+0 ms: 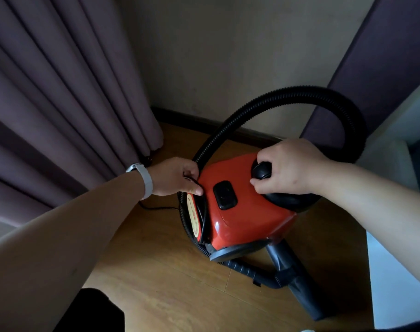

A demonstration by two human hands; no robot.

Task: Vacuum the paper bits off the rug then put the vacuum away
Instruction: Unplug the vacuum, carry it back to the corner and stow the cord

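Note:
A red canister vacuum (240, 219) stands on the wooden floor in a corner of the room. Its black ribbed hose (300, 94) arches up from the left side and over to the right. My right hand (290, 166) grips the black handle (261, 170) on top of the vacuum. My left hand (175, 176), with a white watch on the wrist, pinches the thin black power cord (200, 207), which lies wound around the vacuum's left side. The dark wand and nozzle (288, 271) lie on the floor below the vacuum. No rug or paper bits are in view.
Purple curtains (60, 104) hang at the left down to the floor. A beige wall (228, 56) with a dark skirting board is behind the vacuum. A purple panel (372, 68) and pale furniture (396, 271) close the right side. A loose stretch of cord runs toward the curtain.

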